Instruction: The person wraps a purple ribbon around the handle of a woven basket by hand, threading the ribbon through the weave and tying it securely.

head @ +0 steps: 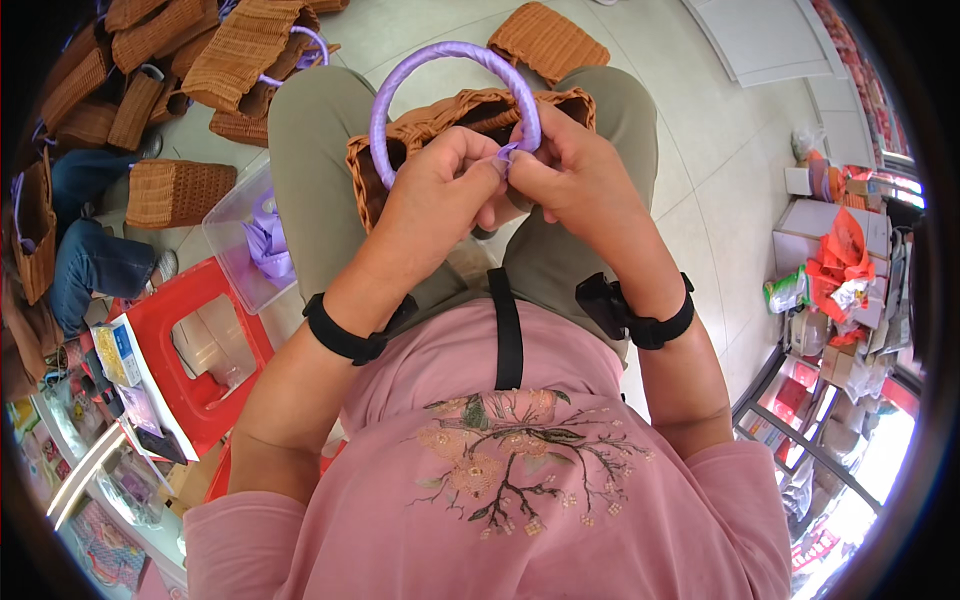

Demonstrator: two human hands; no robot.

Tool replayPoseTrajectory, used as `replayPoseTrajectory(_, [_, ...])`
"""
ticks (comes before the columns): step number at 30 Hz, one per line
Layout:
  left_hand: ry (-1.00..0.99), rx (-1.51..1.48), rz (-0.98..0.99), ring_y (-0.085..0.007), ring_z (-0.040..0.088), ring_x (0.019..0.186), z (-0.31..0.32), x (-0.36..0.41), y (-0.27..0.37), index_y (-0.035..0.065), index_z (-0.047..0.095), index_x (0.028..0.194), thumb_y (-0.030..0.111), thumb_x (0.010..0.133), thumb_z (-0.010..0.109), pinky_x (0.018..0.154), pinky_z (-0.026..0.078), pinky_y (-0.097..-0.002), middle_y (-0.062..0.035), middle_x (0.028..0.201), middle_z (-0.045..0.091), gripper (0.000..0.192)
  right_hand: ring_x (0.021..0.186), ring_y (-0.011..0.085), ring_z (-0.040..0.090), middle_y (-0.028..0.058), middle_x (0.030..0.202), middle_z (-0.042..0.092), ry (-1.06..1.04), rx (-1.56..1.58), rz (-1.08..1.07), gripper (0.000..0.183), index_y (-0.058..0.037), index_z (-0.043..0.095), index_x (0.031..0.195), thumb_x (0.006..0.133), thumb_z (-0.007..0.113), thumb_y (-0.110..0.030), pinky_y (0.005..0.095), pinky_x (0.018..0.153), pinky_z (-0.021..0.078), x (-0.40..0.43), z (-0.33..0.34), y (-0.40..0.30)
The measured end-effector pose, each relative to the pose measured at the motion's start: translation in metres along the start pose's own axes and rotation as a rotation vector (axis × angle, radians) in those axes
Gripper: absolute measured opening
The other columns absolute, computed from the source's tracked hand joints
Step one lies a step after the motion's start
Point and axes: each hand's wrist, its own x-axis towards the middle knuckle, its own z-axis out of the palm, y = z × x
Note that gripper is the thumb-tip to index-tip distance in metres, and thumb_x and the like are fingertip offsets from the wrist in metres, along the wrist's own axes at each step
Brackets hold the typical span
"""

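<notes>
A brown wicker basket (pixel 439 112) rests between my knees, its rim facing up. Its round handle (pixel 454 51) is wrapped in glossy purple ribbon and arches over the opening. At the handle's right foot, the fingertips of my left hand (pixel 442 187) and my right hand (pixel 574 169) meet. Both pinch a short piece of purple ribbon (pixel 507 152) between thumbs and fingers. The fingers of my right hand also reach behind the handle's foot. My hands hide much of the basket's near side.
Several wicker baskets (pixel 244 56) pile up at the upper left, and one basket (pixel 551 41) lies on the floor ahead. A clear plastic bin (pixel 225 217) with purple ribbon (pixel 270 240) stands left, beside a red stool (pixel 251 322). Another person's jeans-clad leg (pixel 101 259) shows further left.
</notes>
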Motion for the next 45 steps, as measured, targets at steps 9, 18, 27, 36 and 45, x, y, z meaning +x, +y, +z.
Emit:
replayPoseTrajectory(9, [-0.01,0.099,0.081,-0.0019,0.06,0.069,0.005,-0.005,-0.005,0.0061,0.06,0.109,0.021,0.106,0.058,0.056,0.041,-0.0176,0.0033,0.087,0.062,0.015,0.079,0.0057,0.055,-0.0033,0.086,0.06,-0.063,-0.02,-0.095,0.028,-0.0036,0.067,0.116,0.09,0.069,-0.014,0.0236,0.07,0.0473,0.012,-0.01,0.013])
replayPoseTrajectory(18, [-0.079,0.025,0.035,-0.0059,0.06,0.073,0.001,-0.002,-0.003,0.0021,0.06,0.108,0.02,0.105,0.058,0.06,0.048,-0.022,-0.0012,0.089,0.064,0.019,0.08,0.005,0.056,-0.0032,0.089,0.062,-0.041,-0.036,-0.111,0.024,-0.0027,0.065,0.112,0.09,0.069,-0.011,0.0234,0.07,0.0478,0.008,-0.01,0.008])
replayPoseTrajectory(27, [-0.085,0.022,-0.006,-0.0067,0.061,0.074,0.001,0.0,-0.003,0.0039,0.06,0.108,0.019,0.106,0.053,0.061,0.05,-0.023,-0.0014,0.092,0.063,0.017,0.081,0.0048,0.055,-0.0033,0.089,0.059,-0.054,0.048,-0.13,0.017,-0.0032,0.061,0.105,0.091,0.068,-0.009,0.0228,0.07,0.0465,0.012,-0.01,0.018])
replayPoseTrajectory(36, [-0.087,0.066,0.07,-0.0068,0.063,0.075,0.006,0.007,0.001,0.0025,0.059,0.117,0.007,0.106,0.054,0.061,0.051,-0.0224,-0.0032,0.096,0.064,0.013,0.082,0.0047,0.052,-0.0036,0.09,0.056,-0.026,0.018,-0.172,0.016,-0.0056,0.061,0.102,0.09,0.071,-0.011,0.0232,0.072,0.0453,0.007,-0.011,0.02])
replayPoseTrajectory(45, [-0.073,0.166,-0.018,-0.007,0.059,0.066,0.003,0.007,0.011,0.0014,0.065,0.108,0.011,0.103,0.057,0.059,0.05,-0.0228,-0.0018,0.082,0.066,0.013,0.061,0.0124,0.061,0.0055,0.096,0.054,-0.079,0.073,-0.239,0.041,0.0,0.06,0.132,0.091,0.066,-0.006,0.028,0.053,0.051,0.011,-0.016,0.03])
